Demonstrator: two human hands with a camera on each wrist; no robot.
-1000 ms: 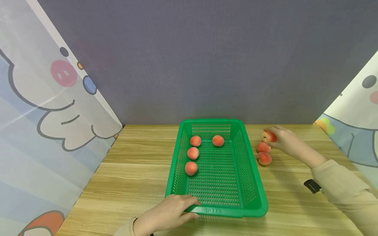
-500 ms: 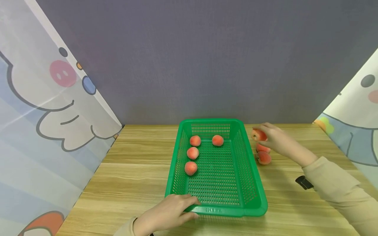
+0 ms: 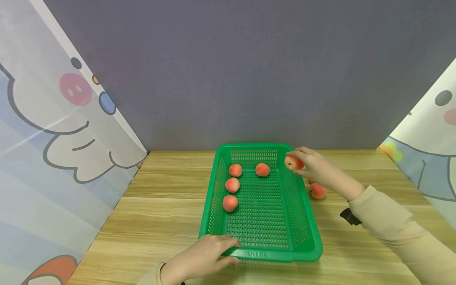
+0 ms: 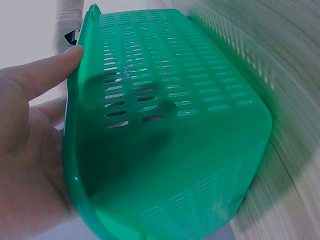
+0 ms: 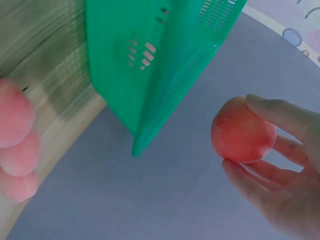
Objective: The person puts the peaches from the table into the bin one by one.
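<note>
Peach (image 3: 293, 162) shifted toward basket (image 3: 270, 255), in right hand (image 3: 318, 169) (between thumb (image 5: 287, 115) and fingers (image 5: 245, 184))

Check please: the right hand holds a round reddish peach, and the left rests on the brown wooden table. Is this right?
Not the table: the left hand holds the rectangular green plastic basket's near rim, see the head view. The right hand holds the peach.

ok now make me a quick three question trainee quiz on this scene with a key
1. How many round pink-orange peaches lie inside the green perforated plastic basket?
2. True or false: the left hand grips the basket's near rim.
3. The right hand holds another peach nearest which basket corner: A) near left, B) far right, C) near right?

Key: 1. four; 2. true; 3. B
</note>
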